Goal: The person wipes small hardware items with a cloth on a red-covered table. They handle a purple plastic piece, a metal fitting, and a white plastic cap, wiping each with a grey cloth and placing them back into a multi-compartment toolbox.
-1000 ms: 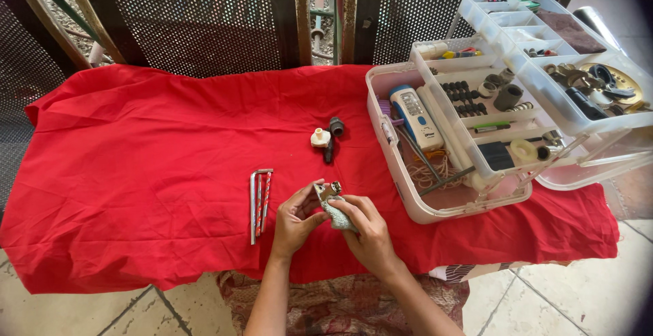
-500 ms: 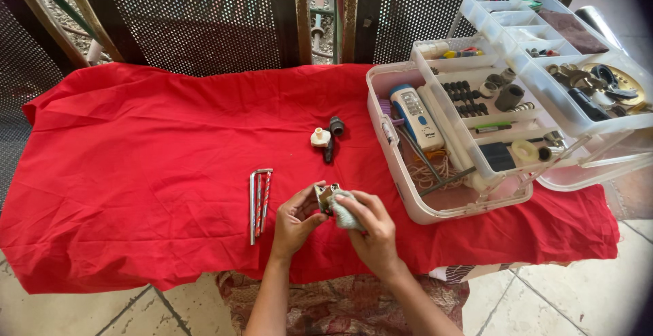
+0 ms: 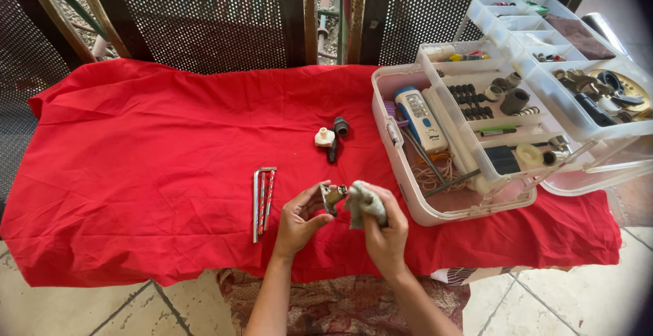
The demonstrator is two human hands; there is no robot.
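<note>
My left hand point(image 3: 299, 219) pinches a small metal fitting point(image 3: 332, 196) with a brass-coloured end, just above the red cloth point(image 3: 149, 152) near its front edge. My right hand point(image 3: 385, 230) grips a crumpled grey rag point(image 3: 362, 202) and presses it against the right side of that fitting. Left of my hands lie several bent metal keys point(image 3: 262, 198) side by side, one with a red stripe. Farther back sit a small cream cap point(image 3: 324, 137) and a dark plug piece point(image 3: 338, 132).
An open clear tool box point(image 3: 442, 207) with fold-out trays of small parts, a blue-and-white meter point(image 3: 422, 115) and cords stands at the right. A metal mesh fence point(image 3: 204, 16) runs behind. Tiled floor point(image 3: 68, 309) lies below the cloth's front edge.
The rag in my right hand has shifted slightly against the fitting, and both hands turned a little. Everything else on the cloth stays where it was.
</note>
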